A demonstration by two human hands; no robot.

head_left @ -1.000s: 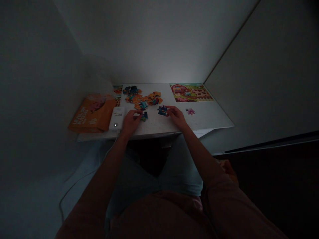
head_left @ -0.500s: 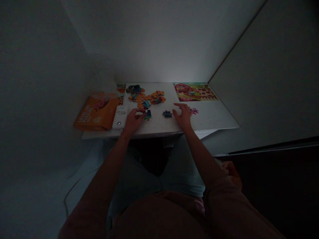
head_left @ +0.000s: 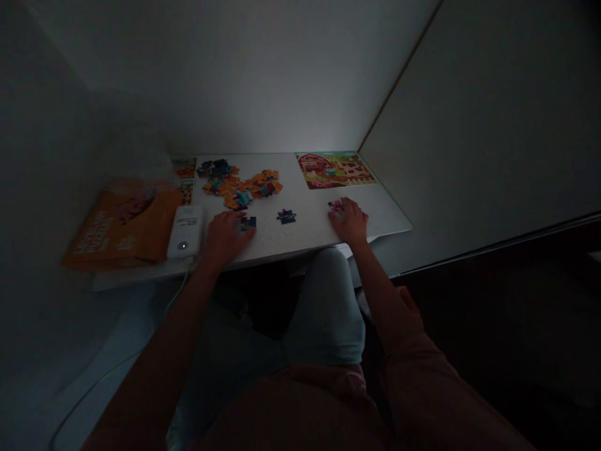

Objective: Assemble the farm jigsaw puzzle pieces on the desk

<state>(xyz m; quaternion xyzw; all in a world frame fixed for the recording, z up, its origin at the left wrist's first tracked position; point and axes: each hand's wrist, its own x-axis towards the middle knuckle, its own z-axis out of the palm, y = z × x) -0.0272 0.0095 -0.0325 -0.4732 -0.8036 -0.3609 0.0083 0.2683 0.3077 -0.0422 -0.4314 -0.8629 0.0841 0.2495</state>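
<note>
At the white table, reaching both bare hands over the top. Resting the left hand near the front edge, right of the white device, and curving thumb and fingers about the dark piece on the tabletop. Holding thumb and fingers apart with that piece between; being unable to tell whether clamped on it or only touching. Stretching the right hand well to the right, over the pink piece, and covering part of it. Spreading thumb and forefinger apart about it; again being unable to tell about any grip. Having the blue piece lying flat between the hands, well apart from both. Facing the pile, mostly orange, farther back to the left, and the barn picture lying flat at back right. Having the orange box standing left of the device, near the blurred bag, and a cable trailing off the front edge.
</note>
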